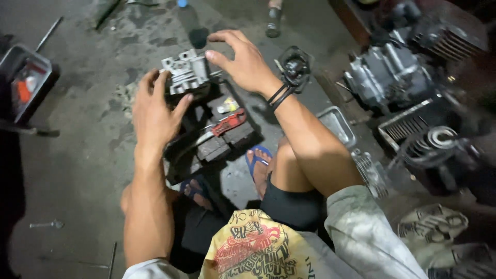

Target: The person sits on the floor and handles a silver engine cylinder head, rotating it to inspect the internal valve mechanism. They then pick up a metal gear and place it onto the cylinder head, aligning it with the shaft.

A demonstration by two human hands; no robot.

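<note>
A grey metal engine head (185, 73) stands on the oily concrete floor in front of me. My left hand (155, 111) rests against its near left side, fingers spread along the casting. My right hand (238, 59) reaches over from the right, thumb touching the part's right edge, fingers open above it; black bands circle that wrist. Neither hand has lifted the part.
A dark tool box tray (217, 139) with a red-handled tool (229, 122) lies below the part. Engine blocks (387, 77) and a finned cylinder (429, 147) crowd the right. A small metal pan (338, 124), a black round part (295, 66), a wrench (46, 225) and a bin (26, 77) lie around.
</note>
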